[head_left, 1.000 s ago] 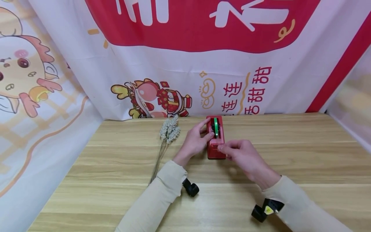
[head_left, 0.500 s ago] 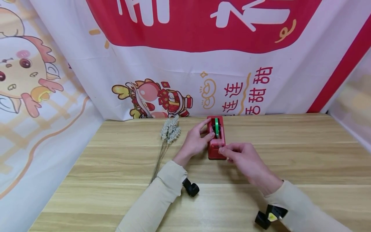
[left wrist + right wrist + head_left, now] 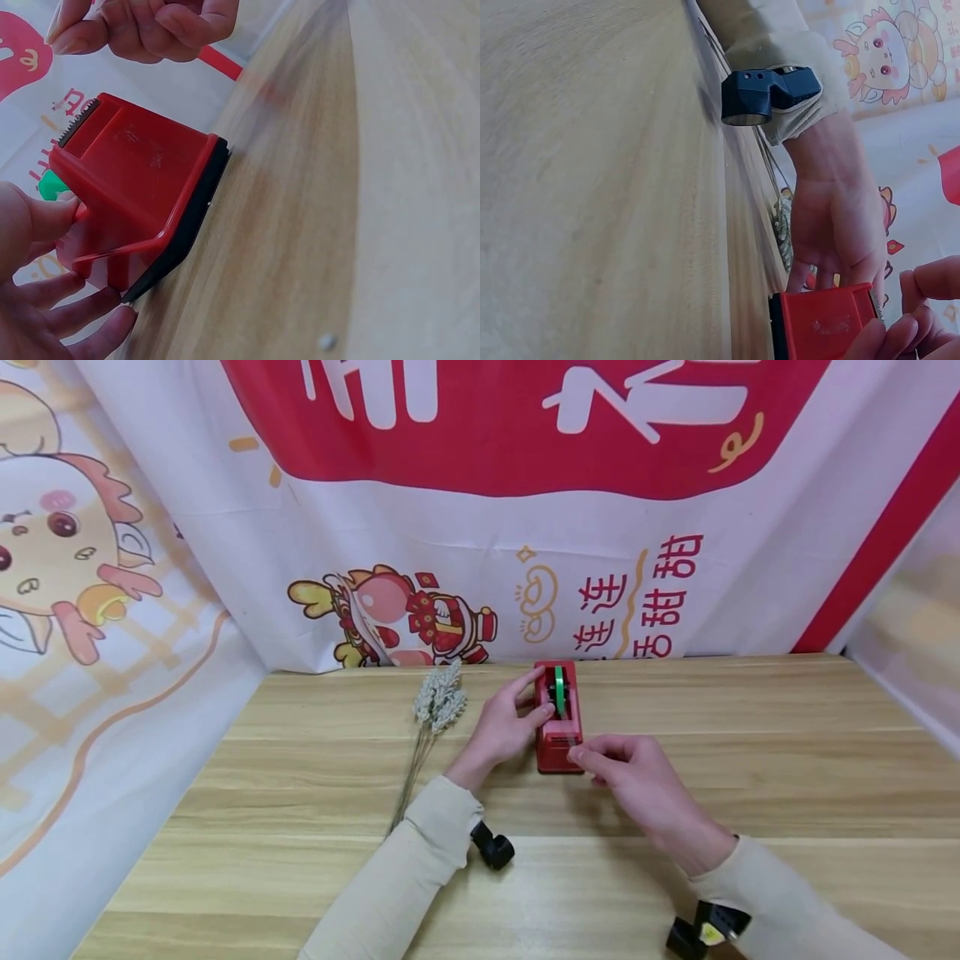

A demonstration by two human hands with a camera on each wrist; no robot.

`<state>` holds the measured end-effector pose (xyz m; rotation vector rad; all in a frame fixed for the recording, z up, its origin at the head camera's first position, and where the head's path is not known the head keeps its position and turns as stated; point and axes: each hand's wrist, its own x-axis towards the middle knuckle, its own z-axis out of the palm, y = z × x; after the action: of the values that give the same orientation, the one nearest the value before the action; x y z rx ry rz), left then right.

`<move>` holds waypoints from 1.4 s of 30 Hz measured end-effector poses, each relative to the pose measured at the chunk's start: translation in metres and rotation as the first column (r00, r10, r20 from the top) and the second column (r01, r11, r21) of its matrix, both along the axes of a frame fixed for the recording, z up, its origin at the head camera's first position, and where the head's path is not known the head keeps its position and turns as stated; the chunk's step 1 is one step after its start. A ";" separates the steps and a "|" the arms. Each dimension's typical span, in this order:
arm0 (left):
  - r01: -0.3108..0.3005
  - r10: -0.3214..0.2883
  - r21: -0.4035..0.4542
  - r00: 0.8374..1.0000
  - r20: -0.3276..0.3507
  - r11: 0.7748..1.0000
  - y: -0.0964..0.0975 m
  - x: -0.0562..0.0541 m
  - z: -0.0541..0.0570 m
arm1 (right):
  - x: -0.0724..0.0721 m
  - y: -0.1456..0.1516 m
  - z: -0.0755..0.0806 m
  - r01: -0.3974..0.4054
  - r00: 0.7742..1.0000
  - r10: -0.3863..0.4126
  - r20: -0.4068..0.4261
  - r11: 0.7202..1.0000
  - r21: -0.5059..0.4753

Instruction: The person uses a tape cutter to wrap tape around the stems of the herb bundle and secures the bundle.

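A red tape dispenser (image 3: 558,760) with a green roll (image 3: 559,691) stands at the back of the table. My left hand (image 3: 502,728) grips its left side, thumb near the roll and fingers spread along the body. In the left wrist view, the dispenser's toothed cutter (image 3: 79,122) shows at its front top edge. My right hand (image 3: 633,772) is at the front right corner of the dispenser, thumb and forefinger pinching the end of a clear tape strip that shows faintly over the cutter. In the right wrist view, the fingers are beside the red front (image 3: 821,322).
A bunch of dried flowers (image 3: 438,697) with thin stems lies left of my left hand, partly behind the forearm. A printed cloth (image 3: 450,527) hangs right behind the table's back edge. Each sleeve carries a black wrist camera (image 3: 492,846).
My right hand has drawn slightly toward me and to the right, away from the cutter. The left hand and the dispenser have hardly moved.
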<state>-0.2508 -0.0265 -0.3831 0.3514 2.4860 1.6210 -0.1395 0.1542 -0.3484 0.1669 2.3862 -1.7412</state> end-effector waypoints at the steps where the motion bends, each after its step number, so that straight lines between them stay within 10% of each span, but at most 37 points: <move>1: -0.001 0.001 -0.001 1.000 0.000 1.000 0.000 0.000 0.000 | 0.000 0.000 0.000 0.001 1.000 -0.001 -0.002 1.000 -0.001; 42: 0.012 -0.012 0.005 1.000 -0.024 1.000 -0.001 0.000 -0.001 | 0.005 -0.004 -0.016 0.101 0.995 -0.101 -0.008 0.994 -0.033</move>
<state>-0.2507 -0.0275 -0.3837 0.3879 2.4923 1.6290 -0.1341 0.1500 -0.3642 0.2793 2.3934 -1.8279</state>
